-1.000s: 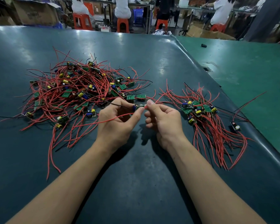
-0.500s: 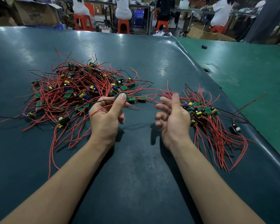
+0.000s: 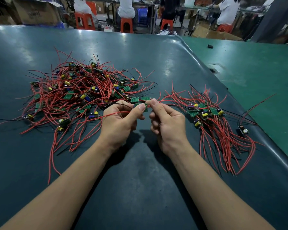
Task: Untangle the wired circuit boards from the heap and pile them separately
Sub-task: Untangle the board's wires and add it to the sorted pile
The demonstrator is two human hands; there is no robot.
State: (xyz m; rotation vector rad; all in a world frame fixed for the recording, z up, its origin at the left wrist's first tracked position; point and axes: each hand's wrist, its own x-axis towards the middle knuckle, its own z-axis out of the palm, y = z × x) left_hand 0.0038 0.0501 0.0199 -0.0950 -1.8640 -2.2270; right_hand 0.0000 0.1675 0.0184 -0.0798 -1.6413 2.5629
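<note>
A tangled heap of small green circuit boards with red and black wires lies on the left of the dark table. A smaller sorted pile of boards with their red wires trailing toward me lies on the right. Between the two, my left hand pinches a green circuit board between thumb and fingers; a red wire and a black wire run from it across that hand toward the heap. My right hand pinches red wire at the board's right end, its other fingers curled.
One lone board with black wires lies near the table's right edge. A green mat adjoins on the right with a small black object. People sit on orange stools beyond the far edge, beside cardboard boxes.
Half a second ago my hands were apart, the right one holding nothing. They have come together again and now both pinch a board and its wire at the centre.
</note>
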